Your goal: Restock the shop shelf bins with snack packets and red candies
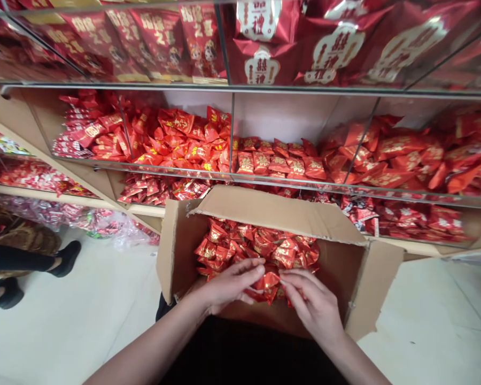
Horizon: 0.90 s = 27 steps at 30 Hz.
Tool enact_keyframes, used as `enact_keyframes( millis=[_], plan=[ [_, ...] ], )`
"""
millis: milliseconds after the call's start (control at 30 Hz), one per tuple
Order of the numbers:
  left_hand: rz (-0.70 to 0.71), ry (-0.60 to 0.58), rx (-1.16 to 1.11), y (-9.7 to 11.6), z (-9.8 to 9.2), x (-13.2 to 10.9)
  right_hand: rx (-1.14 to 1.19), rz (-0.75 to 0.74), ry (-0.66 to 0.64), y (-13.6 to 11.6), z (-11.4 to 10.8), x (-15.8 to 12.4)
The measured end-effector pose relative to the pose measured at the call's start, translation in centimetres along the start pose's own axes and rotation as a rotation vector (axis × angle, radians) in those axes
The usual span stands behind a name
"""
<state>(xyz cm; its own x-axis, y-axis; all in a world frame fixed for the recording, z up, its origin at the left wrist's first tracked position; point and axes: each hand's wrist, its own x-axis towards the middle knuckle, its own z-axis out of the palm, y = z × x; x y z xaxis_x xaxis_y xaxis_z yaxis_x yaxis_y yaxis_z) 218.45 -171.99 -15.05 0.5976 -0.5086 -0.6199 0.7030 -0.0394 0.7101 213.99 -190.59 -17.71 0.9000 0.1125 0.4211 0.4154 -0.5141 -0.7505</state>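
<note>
An open cardboard box (pixel 264 211) stands in front of the shelves, with many small red packets (pixel 286 251) piled inside. Both hands are over the box, close together. Between them is a shiny red packet (pixel 270 282). My right hand (pixel 315 299) pinches its right edge with thumb and fingertips. My left hand (pixel 234 283) is at the packet's left side, its thumb and fingers apart and curved beside it; whether it touches the packet is unclear. The bare brown inside of the box shows to the right of the pile.
Clear-fronted shelf bins (pixel 232 133) of red packets run behind the box, with larger red bags (pixel 260 59) above. A wooden divider (pixel 60 160) slopes at the left. At the far left, a person's feet in black shoes (pixel 66 259) stand on the pale floor (pixel 84 326).
</note>
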Motion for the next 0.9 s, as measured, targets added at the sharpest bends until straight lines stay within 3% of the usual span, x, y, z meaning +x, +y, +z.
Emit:
enact_keyframes(
  millis=[100, 200, 300, 400, 567, 767, 900],
  plan=[
    [0.165, -0.01, -0.088, 0.1, 0.5, -0.9, 0.149, 0.088, 0.043, -0.6, 0.5, 0.1],
    [0.386, 0.089, -0.042, 0.5, 1.2, -1.5, 0.403, 0.377, 0.075, -1.5, 1.2, 0.5],
    [0.487, 0.19, 0.075, 1.3, 1.7, -2.1, 0.628, 0.57, 0.027, -2.3, 1.8, 1.3],
    [0.518, 0.227, 0.093, 2.0, 2.0, -2.5, 0.692, 0.573, 0.03, -2.9, 1.9, 2.6],
    [0.427, 0.109, -0.001, 1.9, 1.7, -2.1, 0.615, 0.556, 0.068, -3.2, 1.2, 4.0],
    [0.394, 0.111, 0.02, 1.8, 1.2, -2.2, 0.498, 0.512, -0.003, -3.3, 1.2, 4.3],
    [0.388, 0.048, 0.051, 2.1, 0.8, -3.1, 0.517, 0.505, -0.049, -3.6, 1.0, 4.6]
  ],
)
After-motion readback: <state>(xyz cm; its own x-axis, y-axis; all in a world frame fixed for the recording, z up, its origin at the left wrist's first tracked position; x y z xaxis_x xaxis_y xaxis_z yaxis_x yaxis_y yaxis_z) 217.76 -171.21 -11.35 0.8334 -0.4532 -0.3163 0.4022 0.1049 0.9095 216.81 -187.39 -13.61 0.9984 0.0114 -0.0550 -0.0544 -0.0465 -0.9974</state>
